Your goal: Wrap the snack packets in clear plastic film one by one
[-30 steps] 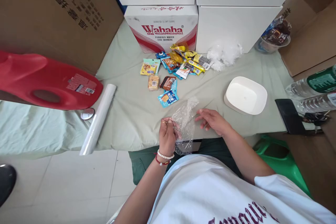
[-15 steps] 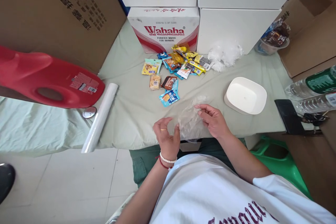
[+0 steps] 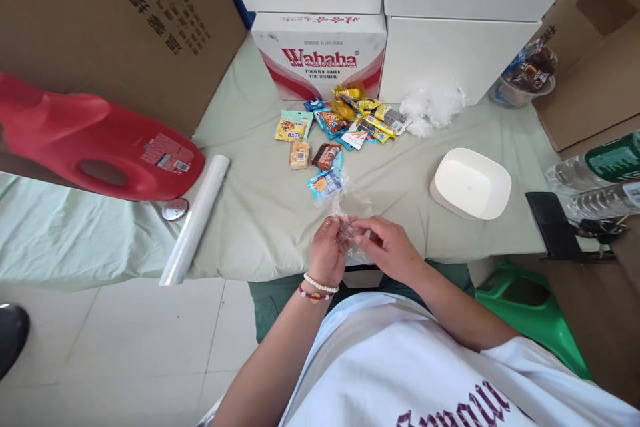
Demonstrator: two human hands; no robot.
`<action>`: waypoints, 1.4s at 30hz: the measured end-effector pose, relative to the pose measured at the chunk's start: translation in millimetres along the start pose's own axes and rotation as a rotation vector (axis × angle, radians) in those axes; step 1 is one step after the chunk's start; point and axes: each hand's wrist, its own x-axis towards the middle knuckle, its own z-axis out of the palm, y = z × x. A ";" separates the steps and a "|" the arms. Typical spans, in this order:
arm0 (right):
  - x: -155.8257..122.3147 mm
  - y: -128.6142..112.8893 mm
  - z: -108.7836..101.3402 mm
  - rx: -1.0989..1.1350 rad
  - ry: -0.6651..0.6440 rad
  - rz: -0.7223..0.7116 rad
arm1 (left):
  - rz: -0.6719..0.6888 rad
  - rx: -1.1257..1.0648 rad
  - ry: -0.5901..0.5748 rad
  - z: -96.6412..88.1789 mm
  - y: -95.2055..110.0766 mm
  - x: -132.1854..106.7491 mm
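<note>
A clear, thin plastic bag (image 3: 341, 205) is bunched up near the table's front edge. My left hand (image 3: 327, 253) is closed around the gathered part of it. From the other side my right hand (image 3: 393, 251) meets the bag with bent fingers, its fingertips pinched at the crumpled plastic. The loose upper end spreads over the lower edge of a blue snack packet (image 3: 325, 183). Just beyond lie a brown snack packet (image 3: 327, 156), a wrapped pale biscuit (image 3: 300, 155) and a yellow-green cookie packet (image 3: 292, 127).
A pile of snack packets (image 3: 357, 123) leans toward the Wahaha box (image 3: 320, 60). Crumpled clear plastic (image 3: 435, 107) lies beside it. To the right are a white container (image 3: 470, 183) and bottles (image 3: 605, 163); to the left, a plastic roll (image 3: 195, 220) and a red jug (image 3: 115, 140).
Both hands have come together, and the plastic bag between them has gone from spread out to bunched. My left hand has closed on it. The view has shifted slightly.
</note>
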 end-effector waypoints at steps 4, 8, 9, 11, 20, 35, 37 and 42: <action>8.7 18.0 -4.6 -0.082 0.371 0.106 | 0.004 0.021 -0.021 2.7 -4.9 0.4; 22.2 37.1 -1.0 0.020 0.231 0.149 | -0.005 0.068 -0.105 3.9 -6.9 1.2; 24.5 40.9 -1.3 0.054 0.210 0.152 | -0.007 0.073 -0.102 1.6 -5.3 3.4; 27.7 47.8 -5.3 0.139 0.231 0.191 | -0.006 0.074 -0.067 -6.8 0.7 10.4; 25.7 68.6 -62.7 0.517 0.204 0.498 | -0.030 0.359 -0.025 -57.9 41.4 44.6; 16.9 69.2 -57.6 0.402 0.276 0.455 | 1.082 1.419 -0.194 -46.3 45.9 18.6; 18.1 77.5 -53.1 0.341 0.237 0.432 | 0.992 1.449 -0.334 -41.1 41.5 24.0; 13.7 96.7 -45.4 0.090 0.290 0.347 | 0.683 1.209 -0.331 -35.1 33.6 43.7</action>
